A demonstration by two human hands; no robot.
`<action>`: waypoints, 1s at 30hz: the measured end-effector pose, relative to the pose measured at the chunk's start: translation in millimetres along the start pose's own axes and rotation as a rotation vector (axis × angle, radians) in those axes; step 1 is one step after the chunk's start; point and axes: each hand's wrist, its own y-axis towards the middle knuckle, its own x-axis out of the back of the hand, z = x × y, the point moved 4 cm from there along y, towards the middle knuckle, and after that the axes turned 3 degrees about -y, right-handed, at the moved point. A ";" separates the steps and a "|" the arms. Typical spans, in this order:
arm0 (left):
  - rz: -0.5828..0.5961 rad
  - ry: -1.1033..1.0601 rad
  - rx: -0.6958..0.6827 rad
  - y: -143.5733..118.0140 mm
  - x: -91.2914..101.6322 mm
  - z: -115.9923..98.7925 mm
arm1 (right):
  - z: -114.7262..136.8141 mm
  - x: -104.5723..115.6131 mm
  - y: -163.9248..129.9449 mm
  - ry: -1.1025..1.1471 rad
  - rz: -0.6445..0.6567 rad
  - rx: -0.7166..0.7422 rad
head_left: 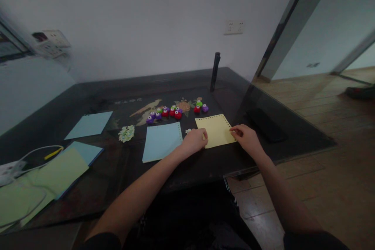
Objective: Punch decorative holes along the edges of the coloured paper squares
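The yellow sheet [216, 129] is lying between both hands: the left hand [195, 141] is pinching its left edge, and the right hand [246, 137] is pressing its right edge with a narrow grip on the worktop [263, 140].

Yellow paper sheet [216, 130] with punched edges lies flat on dark table [293, 140].

A dark, glossy bench [96, 187] with a pale inlaid picture in its top is seen. On it are laid a yellow sheet [218, 131] with punched edges, a light blue sheet [161, 141] beside it, another blue sheet [89, 125] further left, and a green and blue stack [58, 172] at the left edge. A row of small purple, red and green punches [165, 112] is set behind the sheets, with paper cut-outs [126, 133] nearby and a black upright post [215, 71] at the back.
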 end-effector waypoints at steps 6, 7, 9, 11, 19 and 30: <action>-0.050 0.134 -0.014 -1.1 0.3 2.0 | 0.2 0.6 -0.1 -0.081 -0.021 0.020; -0.051 0.133 -0.018 -1.1 0.2 2.7 | 0.1 0.7 -0.1 -0.085 -0.017 0.018; -0.051 0.128 -0.029 -1.9 0.2 2.9 | 0.3 0.7 -0.4 -0.088 -0.006 0.012; -0.039 0.119 -0.031 -3.7 0.2 1.9 | 0.5 0.8 -0.9 -0.086 -0.002 0.005; -0.007 0.201 -0.130 -17.7 0.6 -11.6 | -1.5 0.5 -1.5 -0.069 -0.013 -0.002; 0.017 0.195 -0.150 -19.3 -1.0 -12.5 | -4.2 0.8 -1.2 -0.027 -0.043 0.014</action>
